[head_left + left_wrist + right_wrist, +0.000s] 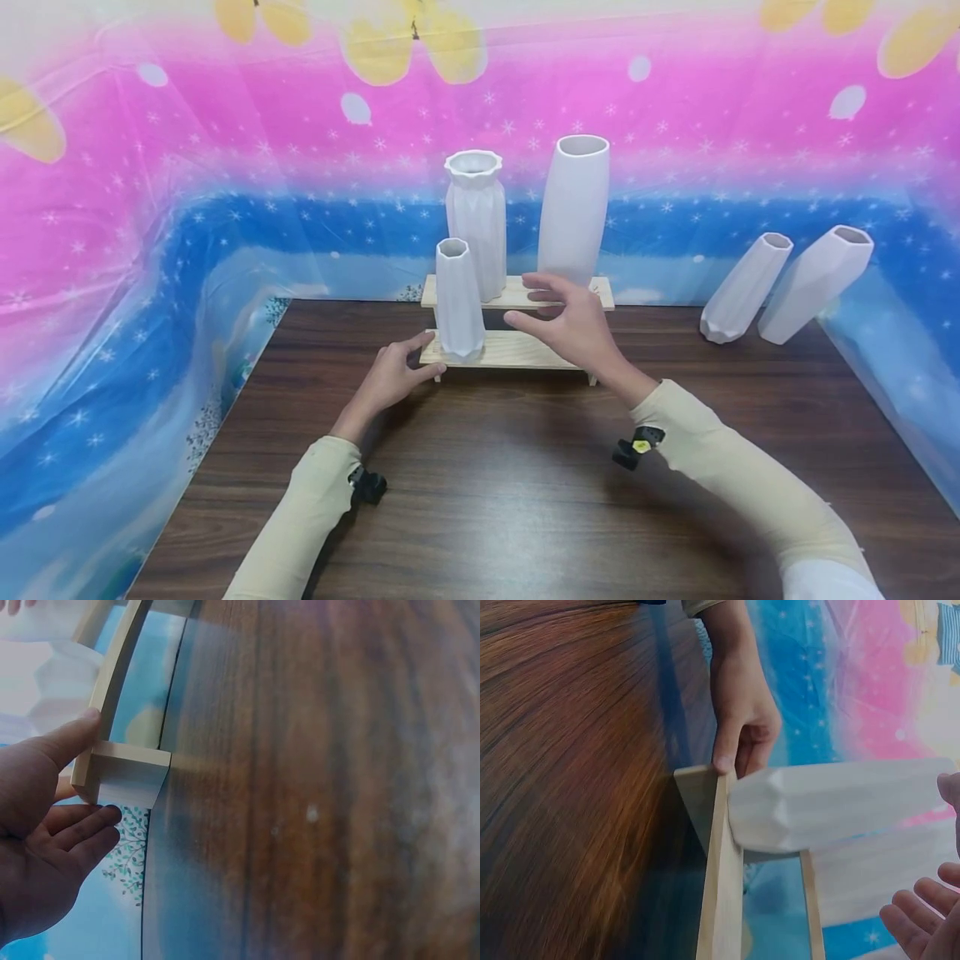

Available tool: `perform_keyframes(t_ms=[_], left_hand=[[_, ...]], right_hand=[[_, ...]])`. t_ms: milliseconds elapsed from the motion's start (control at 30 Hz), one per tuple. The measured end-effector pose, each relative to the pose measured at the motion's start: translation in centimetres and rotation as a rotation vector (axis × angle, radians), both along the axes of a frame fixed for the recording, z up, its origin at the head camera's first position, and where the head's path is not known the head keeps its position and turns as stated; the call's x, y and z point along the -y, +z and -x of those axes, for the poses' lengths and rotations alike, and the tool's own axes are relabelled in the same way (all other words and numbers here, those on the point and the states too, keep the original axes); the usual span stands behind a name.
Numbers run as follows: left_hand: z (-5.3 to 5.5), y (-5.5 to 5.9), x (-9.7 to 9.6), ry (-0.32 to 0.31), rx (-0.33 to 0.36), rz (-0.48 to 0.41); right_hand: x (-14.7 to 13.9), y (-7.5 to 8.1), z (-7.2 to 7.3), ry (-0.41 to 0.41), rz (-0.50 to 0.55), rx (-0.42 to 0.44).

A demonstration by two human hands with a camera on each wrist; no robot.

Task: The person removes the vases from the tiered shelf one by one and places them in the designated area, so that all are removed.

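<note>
A two-step wooden stand point(525, 354) carries three white vases. My left hand point(390, 375) grips the left end of its lower step, thumb at the front edge and fingers behind the end; the left wrist view shows the thumb point(79, 735) on the wood. A slim faceted vase point(460, 304) stands upright on that lower step, near my left hand. My right hand point(573, 325) hovers over the step's right part, fingers spread and slightly bent, holding nothing. Behind it, a tall smooth vase point(576, 208) stands on the upper step, its base partly hidden. A ruffled-rim vase point(477, 225) stands upper left.
Two more white vases, a narrow one point(742, 292) and a wider angular one point(813, 287), stand at the table's back right. The dark wooden table point(487, 500) ends against a colourful cloth backdrop point(300, 150) behind and at both sides.
</note>
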State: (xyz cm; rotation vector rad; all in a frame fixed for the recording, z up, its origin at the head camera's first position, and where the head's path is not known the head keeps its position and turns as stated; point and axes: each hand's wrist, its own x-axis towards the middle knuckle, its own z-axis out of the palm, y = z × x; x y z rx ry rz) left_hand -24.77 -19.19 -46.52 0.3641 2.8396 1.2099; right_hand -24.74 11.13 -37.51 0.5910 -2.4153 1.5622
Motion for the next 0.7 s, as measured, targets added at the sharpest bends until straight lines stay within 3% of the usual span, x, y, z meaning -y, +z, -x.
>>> perform_keyframes(t_ms=[267, 567, 700], left_hand=[[0.0, -0.1, 0.0, -0.003, -0.008, 0.005], [0.0, -0.1, 0.0, -0.012, -0.023, 0.005], [-0.1, 0.0, 0.0, -0.011, -0.017, 0.004]], right_hand=[[2.9, -0.2, 0.6, 0.059, 0.032, 0.021], [5.5, -0.4, 1.2, 0.015, -0.001, -0.051], [6.5, -0.5, 1.5, -0.007, 0.003, -0.042]])
